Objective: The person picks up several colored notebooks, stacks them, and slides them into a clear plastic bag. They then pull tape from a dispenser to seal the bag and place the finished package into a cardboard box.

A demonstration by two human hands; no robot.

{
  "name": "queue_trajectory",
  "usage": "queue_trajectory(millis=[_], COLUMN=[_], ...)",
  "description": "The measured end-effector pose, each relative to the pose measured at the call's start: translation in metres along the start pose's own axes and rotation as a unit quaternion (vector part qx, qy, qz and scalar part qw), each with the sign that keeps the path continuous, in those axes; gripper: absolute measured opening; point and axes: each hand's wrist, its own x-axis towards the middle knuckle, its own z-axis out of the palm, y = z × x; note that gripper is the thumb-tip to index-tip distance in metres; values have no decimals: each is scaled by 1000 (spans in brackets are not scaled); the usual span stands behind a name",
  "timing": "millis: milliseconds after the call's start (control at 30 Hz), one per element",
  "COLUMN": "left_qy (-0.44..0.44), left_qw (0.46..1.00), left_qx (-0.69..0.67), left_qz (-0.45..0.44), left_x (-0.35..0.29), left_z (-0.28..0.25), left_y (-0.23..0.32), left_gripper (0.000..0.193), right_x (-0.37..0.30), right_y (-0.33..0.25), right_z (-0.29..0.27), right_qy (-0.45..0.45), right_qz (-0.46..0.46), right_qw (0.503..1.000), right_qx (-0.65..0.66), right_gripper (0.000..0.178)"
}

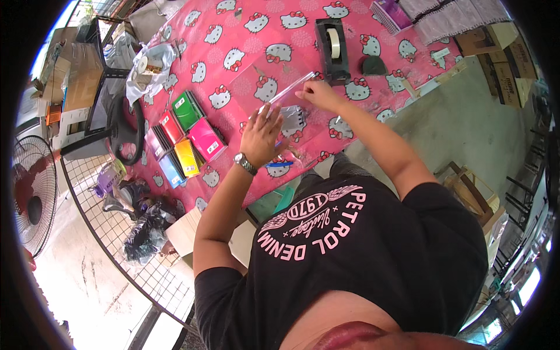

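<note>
Clear, glossy film [288, 92] lies on the pink patterned cloth [201, 49] in front of the person, its edge a bright slanting ridge between both hands. Just beside it, near the left fingers, sits a small greyish pad [293, 118] with a dark coil; whether film covers it I can't make out.

The left hand [262, 133] is palm down, fingers straight and slightly apart, forearm reaching up from below. The right hand [319, 95] comes in from the right, fingers curled together at the film's far end; I cannot tell whether they pinch it.

Left of the left hand, coil-bound notebooks [185, 135] lie in bright rows, partly overlapping. Beyond the right hand stands a black, blocky tape dispenser [333, 52]. A wire-caged fan [36, 195] is partly lost at the dark rim.
</note>
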Motion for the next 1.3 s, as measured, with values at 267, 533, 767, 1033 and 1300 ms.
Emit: queue_trajectory(millis=[267, 533, 767, 1033, 1300], left_qy=[-38, 154, 97, 159, 275], left_qw=[936, 797, 798, 665, 629], left_qx=[-225, -554, -502, -500, -452], left_qz=[-268, -184, -320, -532, -570], left_x=[83, 170, 76, -74, -187], left_z=[-25, -44, -1, -2, -36], left_y=[12, 37, -14, -34, -97], left_gripper=[77, 79, 56, 40, 34], right_x=[-95, -25, 44, 71, 80], right_y=[-13, -58, 70, 175, 173], right_z=[-28, -167, -294, -298, -339], right_qy=[-181, 381, 650, 440, 462], right_qz=[184, -113, 111, 374, 236], right_qw=[941, 790, 722, 816, 823], right_qx=[217, 468, 210, -7, 232], right_gripper=[47, 72, 58, 69, 69])
